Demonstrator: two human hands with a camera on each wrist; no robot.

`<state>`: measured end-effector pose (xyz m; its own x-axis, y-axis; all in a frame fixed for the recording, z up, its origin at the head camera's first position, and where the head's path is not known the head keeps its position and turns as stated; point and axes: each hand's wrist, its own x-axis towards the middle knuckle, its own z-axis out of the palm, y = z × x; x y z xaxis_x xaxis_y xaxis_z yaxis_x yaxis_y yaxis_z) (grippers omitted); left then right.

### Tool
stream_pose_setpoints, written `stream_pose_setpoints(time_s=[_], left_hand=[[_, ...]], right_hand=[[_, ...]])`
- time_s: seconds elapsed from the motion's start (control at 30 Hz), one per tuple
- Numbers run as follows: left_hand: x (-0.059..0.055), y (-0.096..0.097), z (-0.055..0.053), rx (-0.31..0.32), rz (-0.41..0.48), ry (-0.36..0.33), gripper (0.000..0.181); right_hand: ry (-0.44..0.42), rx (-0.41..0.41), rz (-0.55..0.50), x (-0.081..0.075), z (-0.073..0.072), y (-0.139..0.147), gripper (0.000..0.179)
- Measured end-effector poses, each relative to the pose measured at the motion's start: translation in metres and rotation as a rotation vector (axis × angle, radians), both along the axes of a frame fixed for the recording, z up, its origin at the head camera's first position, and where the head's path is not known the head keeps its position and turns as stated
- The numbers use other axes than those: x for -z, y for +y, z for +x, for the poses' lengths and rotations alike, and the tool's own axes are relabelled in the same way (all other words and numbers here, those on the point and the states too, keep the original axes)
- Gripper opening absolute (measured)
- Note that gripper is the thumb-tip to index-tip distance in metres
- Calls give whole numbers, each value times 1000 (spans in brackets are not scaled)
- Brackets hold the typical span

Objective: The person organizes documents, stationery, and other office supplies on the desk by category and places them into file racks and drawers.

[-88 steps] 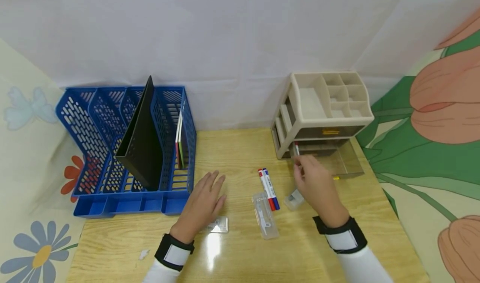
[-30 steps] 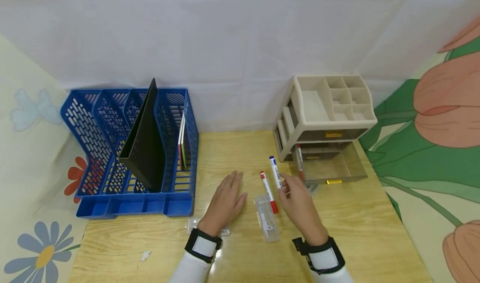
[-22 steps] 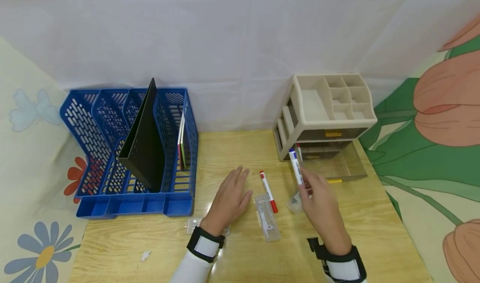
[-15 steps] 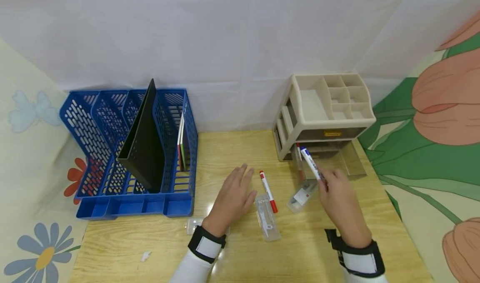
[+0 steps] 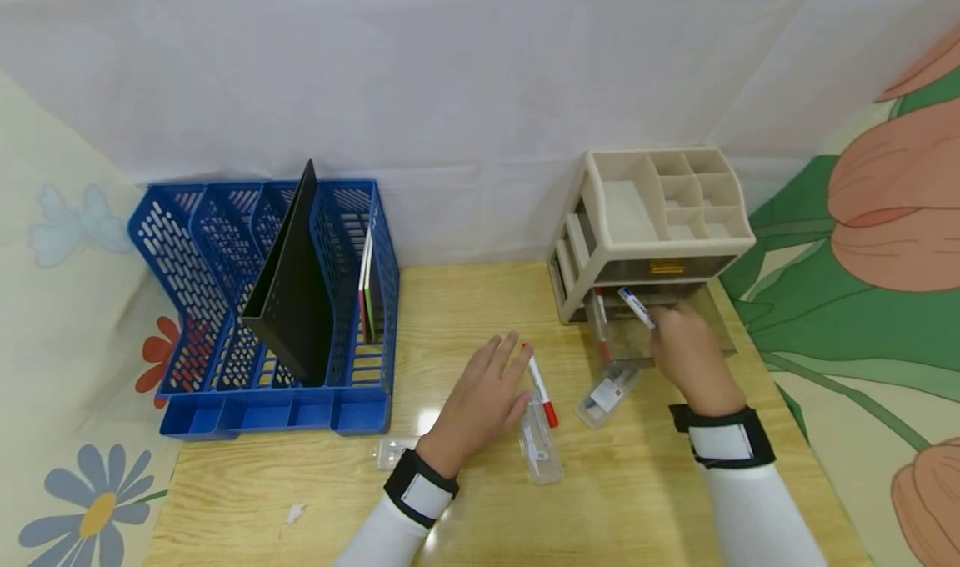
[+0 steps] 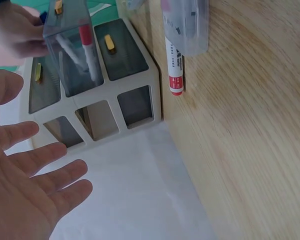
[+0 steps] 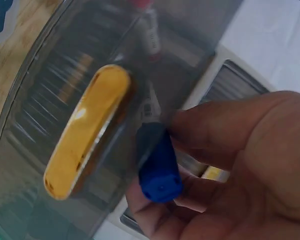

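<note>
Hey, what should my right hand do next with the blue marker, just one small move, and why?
Probably lower the blue marker and release it: the right hand holds it over the pulled-out drawer, where a red-ended marker lies along the left wall, with room beside it.

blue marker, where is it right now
The blue marker is at the right of the head view, held in the person's right hand at the open drawer, just right of the red marker along the drawer's left side.
</note>
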<state>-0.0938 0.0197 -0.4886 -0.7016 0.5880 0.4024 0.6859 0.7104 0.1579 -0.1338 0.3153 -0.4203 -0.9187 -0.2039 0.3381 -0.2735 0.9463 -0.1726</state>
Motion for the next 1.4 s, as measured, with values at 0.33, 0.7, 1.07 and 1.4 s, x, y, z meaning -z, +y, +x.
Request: stream_pose_setpoints(time_s=[0.33, 0.7, 1.07, 1.4], left_hand=[[2, 3, 1, 24, 27, -3, 61], [10, -1, 2, 28, -45, 15, 66], [15, -23, 1, -61, -35, -79, 63], [28, -50, 9, -125, -2, -128, 56]], right_hand=[[-303, 101, -52, 11, -24, 4, 14], [-401, 114, -68, 23, -29, 7, 22], [77, 0, -2, 1, 5, -28, 23], [221, -154, 35, 3, 22, -56, 27]])
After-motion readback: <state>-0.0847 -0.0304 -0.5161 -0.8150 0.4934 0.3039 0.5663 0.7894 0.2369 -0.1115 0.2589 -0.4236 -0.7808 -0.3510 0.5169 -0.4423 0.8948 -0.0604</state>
